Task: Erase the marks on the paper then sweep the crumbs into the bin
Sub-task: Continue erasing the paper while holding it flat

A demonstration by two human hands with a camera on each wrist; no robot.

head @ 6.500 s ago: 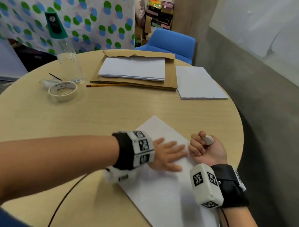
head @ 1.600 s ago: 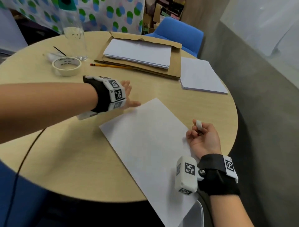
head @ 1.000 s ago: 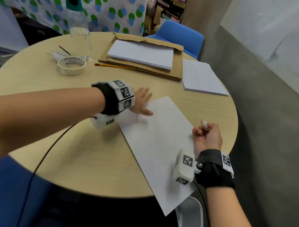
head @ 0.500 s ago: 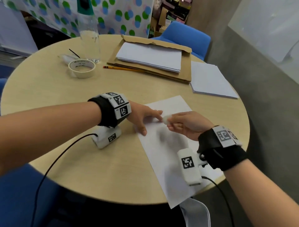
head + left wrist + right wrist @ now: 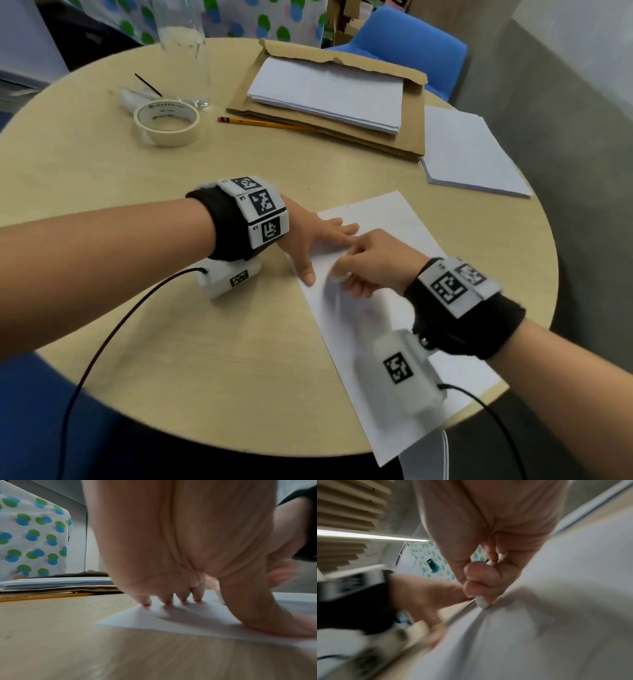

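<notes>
My left hand [image 5: 310, 240] lies flat, pinning the paper [image 5: 387, 219]; my right hand [image 5: 373, 263] pinches the eraser [image 5: 482, 603], rubbing. Marks probably remain; blur hides them. Sweeping isn't started.

Eraser [image 5: 482, 603] mostly hidden in my right hand [image 5: 373, 267]; bottle [image 5: 185, 51] top cut off; paper [image 5: 394, 342] marks unreadable, blurred.

Two hands [image 5: 318, 240], one eraser [image 5: 337, 275], one loose sheet [image 5: 383, 212], two paper stacks [image 5: 325, 92], one pencil [image 5: 260, 122], one tape roll [image 5: 166, 123].
</notes>
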